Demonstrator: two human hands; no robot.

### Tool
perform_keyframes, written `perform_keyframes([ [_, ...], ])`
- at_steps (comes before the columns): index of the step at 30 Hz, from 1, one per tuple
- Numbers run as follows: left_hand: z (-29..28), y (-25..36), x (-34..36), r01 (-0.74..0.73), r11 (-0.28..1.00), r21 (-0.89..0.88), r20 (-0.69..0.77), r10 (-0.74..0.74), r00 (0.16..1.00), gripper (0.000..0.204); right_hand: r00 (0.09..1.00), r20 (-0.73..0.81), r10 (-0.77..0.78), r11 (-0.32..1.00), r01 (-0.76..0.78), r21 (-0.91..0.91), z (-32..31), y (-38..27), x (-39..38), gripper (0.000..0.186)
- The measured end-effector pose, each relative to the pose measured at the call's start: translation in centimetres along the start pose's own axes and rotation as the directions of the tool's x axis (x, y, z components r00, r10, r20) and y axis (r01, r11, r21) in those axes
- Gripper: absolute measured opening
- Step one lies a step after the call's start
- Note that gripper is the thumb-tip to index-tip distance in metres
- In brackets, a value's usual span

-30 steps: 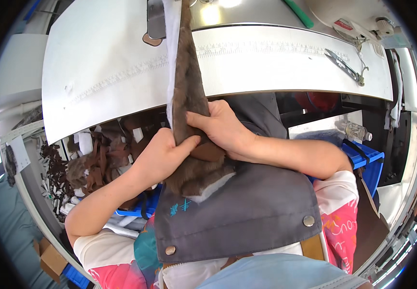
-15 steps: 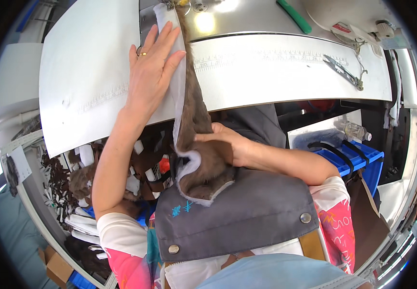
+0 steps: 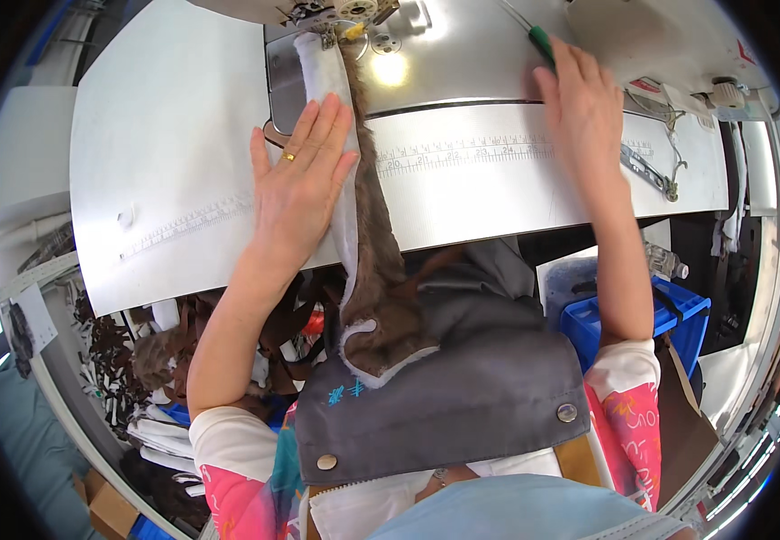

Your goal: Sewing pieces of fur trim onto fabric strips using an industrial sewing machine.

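Note:
My left hand (image 3: 304,184), a ring on one finger, lies flat with fingers stretched over a long strip of brown fur (image 3: 376,216) with a white edge band (image 3: 322,72). The strip's far end lies under the sewing machine's needle area (image 3: 331,18). Its near end hangs over the table edge and curls on the dark apron on my lap. At the far right, my right hand (image 3: 585,117) closes around a green-handled tool with a thin metal shaft (image 3: 540,40); part of the handle is hidden under the fingers.
White table boards with printed rulers (image 3: 480,153) flank the metal machine bed (image 3: 471,72). Small thread snips (image 3: 646,166) tied to a cord lie at the right. Below stand a blue crate (image 3: 678,333) and a clear bottle (image 3: 664,261); fur scraps (image 3: 156,355) pile up at the left.
My right hand has let go of the fur's lower part and moved up and right to the green-handled tool. My left hand has slid nearer along the strip.

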State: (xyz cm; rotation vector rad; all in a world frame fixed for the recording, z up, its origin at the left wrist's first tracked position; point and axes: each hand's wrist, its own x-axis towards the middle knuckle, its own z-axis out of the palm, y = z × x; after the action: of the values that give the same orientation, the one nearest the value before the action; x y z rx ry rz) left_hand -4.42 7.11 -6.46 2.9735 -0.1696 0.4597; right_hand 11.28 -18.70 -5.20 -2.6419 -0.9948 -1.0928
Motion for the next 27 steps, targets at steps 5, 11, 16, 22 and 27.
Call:
perform_keyframes([
  [5,-0.3,0.1,-0.2,0.024,0.999,-0.024,0.029,-0.023,0.999,0.043,0.929,0.338,0.153,0.971,-0.204,0.123,0.5,0.4,0.0,0.019],
  [11,-0.5,0.1,0.0,0.029,1.000,-0.004,0.014,-0.029,0.999,0.046,0.915,0.403,0.003,0.750,-0.269,0.604,-4.2,-12.6,0.0,0.035],
  [16,-0.5,0.0,0.0,0.042,0.998,-0.054,0.046,-0.040,0.998,0.045,0.890,0.452,0.062,0.780,-0.326,0.534,-3.4,-14.2,0.5,0.038],
  [22,-0.3,0.1,-0.1,0.039,0.999,-0.010,0.012,-0.039,0.999,0.046,0.873,0.487,0.037,0.748,-0.347,0.566,-2.9,-14.2,0.7,0.037],
  [27,-0.2,0.2,0.1,0.031,0.999,-0.020,0.011,-0.031,0.999,0.047,0.857,0.475,-0.202,0.763,-0.166,0.624,-3.0,-12.6,0.5,0.040],
])
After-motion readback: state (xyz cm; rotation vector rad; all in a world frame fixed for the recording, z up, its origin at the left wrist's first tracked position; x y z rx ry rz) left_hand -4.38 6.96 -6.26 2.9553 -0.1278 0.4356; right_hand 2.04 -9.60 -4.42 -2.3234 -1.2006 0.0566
